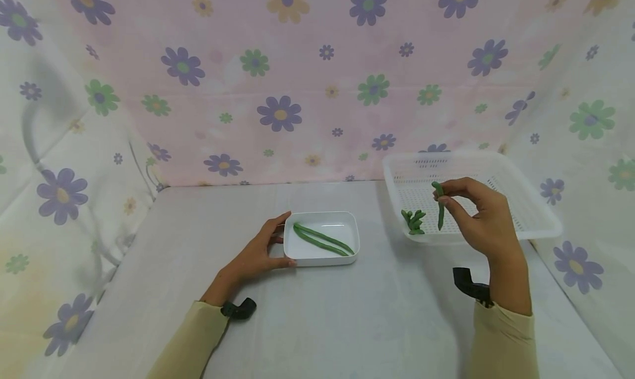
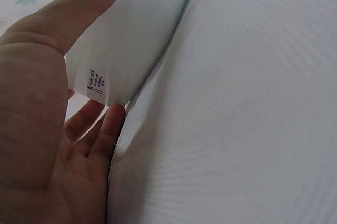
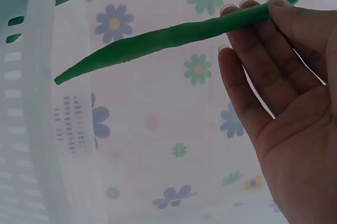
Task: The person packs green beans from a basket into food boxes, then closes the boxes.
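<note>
My right hand (image 1: pixel 480 216) pinches a green bean (image 1: pixel 440 208) near its upper end, between thumb and fingertips, above the near side of a white plastic basket (image 1: pixel 538 233). In the right wrist view the bean (image 3: pixel 158 41) appears long and thin, slightly bent, with its free end pointing at the basket wall (image 3: pixel 45 103). My left hand (image 1: pixel 258 252) holds the left end of a small white rectangular dish (image 1: pixel 322 262), thumb at the front wall and fingers around the far corner. Two long green beans (image 1: pixel 322 241) lie inside the dish, meeting at its left end.
A small bunch of green beans (image 1: pixel 414 222) sits in the basket's near left corner. Both containers stand on a table with a white cover (image 1: pixel 377 313). Flowered cloth (image 1: pixel 317 92) hangs behind the table and along both sides.
</note>
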The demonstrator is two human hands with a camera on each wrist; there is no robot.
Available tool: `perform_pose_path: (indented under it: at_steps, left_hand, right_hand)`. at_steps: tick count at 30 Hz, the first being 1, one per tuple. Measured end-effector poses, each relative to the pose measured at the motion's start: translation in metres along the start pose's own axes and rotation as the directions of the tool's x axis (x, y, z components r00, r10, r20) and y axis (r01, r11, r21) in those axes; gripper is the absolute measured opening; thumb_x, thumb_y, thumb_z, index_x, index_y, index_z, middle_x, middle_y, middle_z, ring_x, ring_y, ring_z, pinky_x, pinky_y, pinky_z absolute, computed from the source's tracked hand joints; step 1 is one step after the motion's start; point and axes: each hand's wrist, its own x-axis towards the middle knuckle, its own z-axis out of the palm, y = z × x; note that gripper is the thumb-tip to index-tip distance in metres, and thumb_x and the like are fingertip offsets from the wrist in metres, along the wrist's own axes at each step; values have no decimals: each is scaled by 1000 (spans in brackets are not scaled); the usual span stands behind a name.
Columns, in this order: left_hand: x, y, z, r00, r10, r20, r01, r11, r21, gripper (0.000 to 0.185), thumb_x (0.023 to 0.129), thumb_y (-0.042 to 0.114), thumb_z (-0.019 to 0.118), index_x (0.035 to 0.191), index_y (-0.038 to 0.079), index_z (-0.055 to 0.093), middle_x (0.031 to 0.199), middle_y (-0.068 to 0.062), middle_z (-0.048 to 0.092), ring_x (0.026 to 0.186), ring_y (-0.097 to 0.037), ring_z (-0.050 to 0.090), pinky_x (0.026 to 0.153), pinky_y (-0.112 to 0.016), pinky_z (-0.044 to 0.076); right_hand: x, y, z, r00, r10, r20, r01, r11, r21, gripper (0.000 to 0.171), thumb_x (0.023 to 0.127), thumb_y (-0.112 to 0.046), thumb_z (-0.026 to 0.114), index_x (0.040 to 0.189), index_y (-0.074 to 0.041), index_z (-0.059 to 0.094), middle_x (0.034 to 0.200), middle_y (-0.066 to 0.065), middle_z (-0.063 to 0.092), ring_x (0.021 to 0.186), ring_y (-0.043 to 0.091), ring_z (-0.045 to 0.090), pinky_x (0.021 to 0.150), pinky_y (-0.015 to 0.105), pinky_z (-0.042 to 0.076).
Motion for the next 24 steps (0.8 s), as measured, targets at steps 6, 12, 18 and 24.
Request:
perform_pose_path:
  at_steps: [6,12,18,24]
  left_hand:
    - [0,-1,0,1000,5,1,-5,1000,-1,119,81,39,95,171,24,18,164,-2,36,146,-23,46,115,-41,49]
    - [0,-2,1,1000,9,0,-9,1000,-8,118,81,34,96,171,29,18,163,-3,36,144,-23,49,114,-43,49]
    - [-2,9,1,1000,16,-8,-16,999,-29,118,83,21,95,170,31,17,163,-15,36,143,-33,49,114,-54,47]
    - [-5,39,-6,1000,11,4,-10,999,-47,113,84,17,93,170,20,20,161,-22,36,141,-40,50,114,-57,46]
  right_hand:
    - [4,-15,2,999,-21,-28,20,1000,-14,37,83,22,77,113,0,75,104,10,78,106,-7,67,103,14,47]
    - [10,-31,3,996,-65,-67,65,998,-4,37,81,24,77,112,3,76,103,12,76,103,-1,68,101,17,50]
    - [17,-46,12,989,-116,-95,123,990,69,35,79,24,78,110,6,75,100,14,75,99,5,69,98,20,54]
    - [22,-53,25,985,-146,-93,160,972,172,32,78,23,78,106,8,73,97,15,74,97,10,70,98,23,56]
